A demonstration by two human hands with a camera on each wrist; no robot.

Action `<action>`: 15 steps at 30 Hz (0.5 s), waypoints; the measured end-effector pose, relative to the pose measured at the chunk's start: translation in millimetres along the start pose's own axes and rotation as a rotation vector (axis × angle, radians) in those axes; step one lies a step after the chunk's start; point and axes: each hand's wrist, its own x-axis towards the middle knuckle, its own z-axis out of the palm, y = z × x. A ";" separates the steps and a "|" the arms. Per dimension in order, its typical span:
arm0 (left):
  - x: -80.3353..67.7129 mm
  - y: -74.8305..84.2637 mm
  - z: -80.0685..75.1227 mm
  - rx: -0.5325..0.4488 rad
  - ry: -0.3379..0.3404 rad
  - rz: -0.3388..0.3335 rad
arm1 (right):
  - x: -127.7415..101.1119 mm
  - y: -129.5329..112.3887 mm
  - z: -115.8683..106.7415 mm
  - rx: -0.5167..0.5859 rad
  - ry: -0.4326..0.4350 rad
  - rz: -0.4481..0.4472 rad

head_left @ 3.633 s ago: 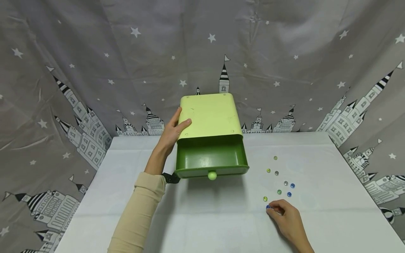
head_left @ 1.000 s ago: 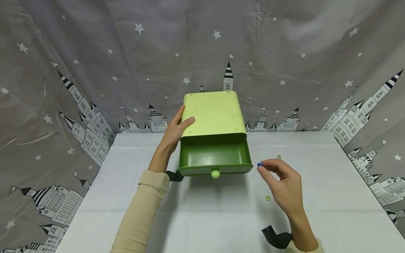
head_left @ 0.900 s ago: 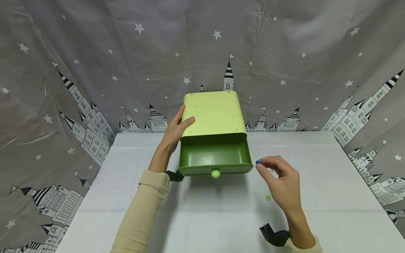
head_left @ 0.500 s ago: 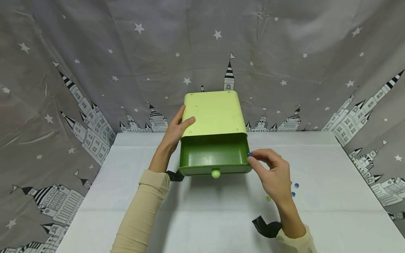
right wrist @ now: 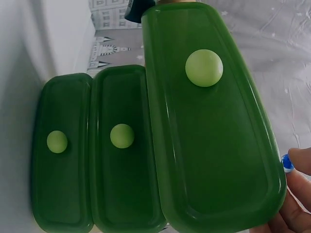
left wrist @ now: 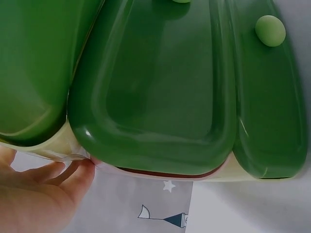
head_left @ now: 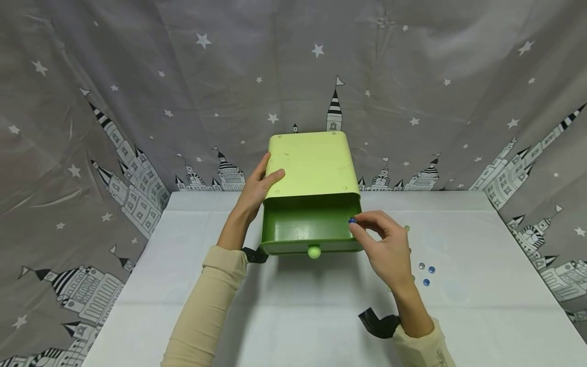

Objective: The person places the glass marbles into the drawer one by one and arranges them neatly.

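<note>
Pinching a small blue glass bead (head_left: 352,220) between thumb and fingertip, the right hand (head_left: 385,247) holds it just over the right edge of the open top drawer (head_left: 308,227), above the drawer's hollow. I'd judge it is held that high so the bead clears the rim. The left hand (head_left: 256,187) lies against the left side of the pale green drawer cabinet (head_left: 313,164), thumb resting on its top and fingers fairly straight along the side, most likely to keep the light plastic box from sliding on the counter (head_left: 293,316) while the drawer stands pulled out.

The bead is tiny, round and glossy, deep blue, and from the right wrist view it peeks out at the fingertips (right wrist: 301,160) beside the dark green drawer front with its pale knob (right wrist: 204,68). Two more drawers below are closed, each with its own knob. The open drawer looks empty inside as far as I can see.

A few more beads (head_left: 426,269), blue and clear, lie on the counter near the right wrist.
</note>
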 end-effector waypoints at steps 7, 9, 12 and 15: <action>0.7 0.7 0.2 0.001 -0.009 -0.014 | 1.6 0.8 2.6 0.002 -0.009 0.007; 0.0 2.9 0.0 -0.002 -0.011 -0.022 | 1.8 1.4 3.5 0.002 -0.009 0.008; -5.2 11.7 1.3 -0.003 -0.014 -0.031 | 2.3 2.6 4.6 0.003 -0.009 0.010; -12.3 21.8 3.4 0.001 -0.019 -0.035 | 2.6 3.4 5.3 0.005 -0.006 0.015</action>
